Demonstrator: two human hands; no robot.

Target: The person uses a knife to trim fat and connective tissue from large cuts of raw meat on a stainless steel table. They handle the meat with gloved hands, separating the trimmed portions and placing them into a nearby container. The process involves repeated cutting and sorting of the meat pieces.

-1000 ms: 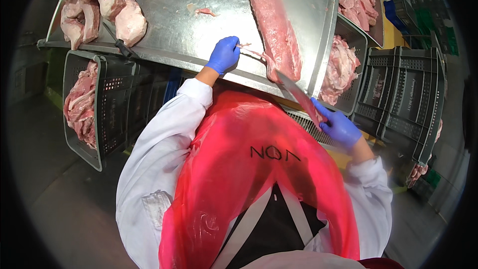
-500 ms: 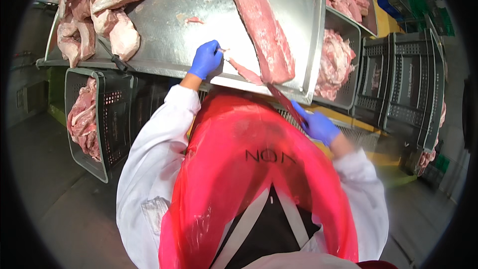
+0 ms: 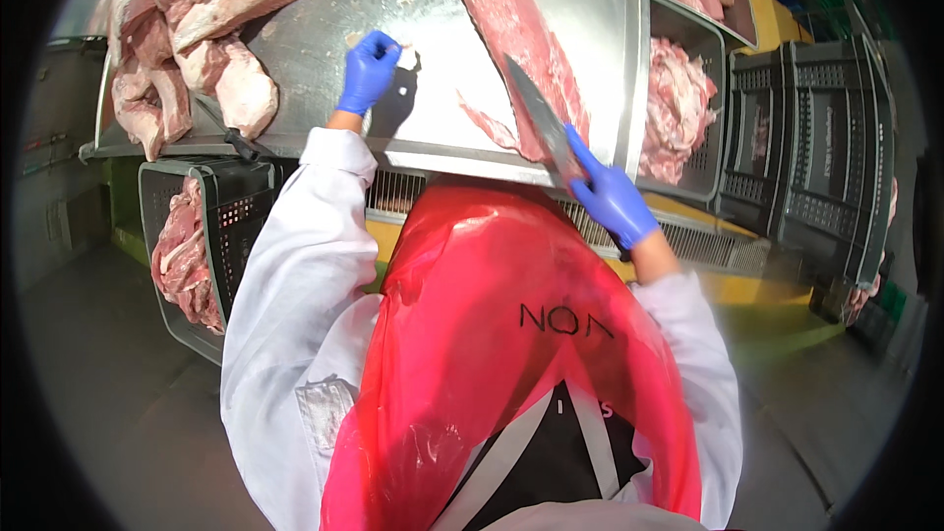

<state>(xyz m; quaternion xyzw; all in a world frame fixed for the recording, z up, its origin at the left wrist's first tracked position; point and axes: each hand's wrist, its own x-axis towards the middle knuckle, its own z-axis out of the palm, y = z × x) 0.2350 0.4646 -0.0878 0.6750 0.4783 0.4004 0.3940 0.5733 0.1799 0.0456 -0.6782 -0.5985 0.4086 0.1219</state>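
A long pink loin of meat [image 3: 521, 34] lies on the steel table, with a thin strip [image 3: 482, 121] hanging off its near left side. My right hand [image 3: 615, 202] is closed around the handle of a knife [image 3: 536, 108]. The blade points away from me and lies over the loin's near end. To the left, my left hand [image 3: 368, 72] is pinched just above the table. A tiny reddish bit shows at its fingertips, too small to make out. Both hands wear blue gloves.
Large cuts of meat [image 3: 221, 0] are heaped at the table's far left, beside a black-handled tool [image 3: 241, 145]. Grey crates of meat stand below left [image 3: 218, 305] and right [image 3: 716, 118] of the steel table [image 3: 295, 74]. Stacked dark crates [image 3: 816, 157] stand farther right.
My left hand has moved left and away from me, off the strip. The knife has risen from beyond the table's near edge and now lies over the loin, blade pointing away.
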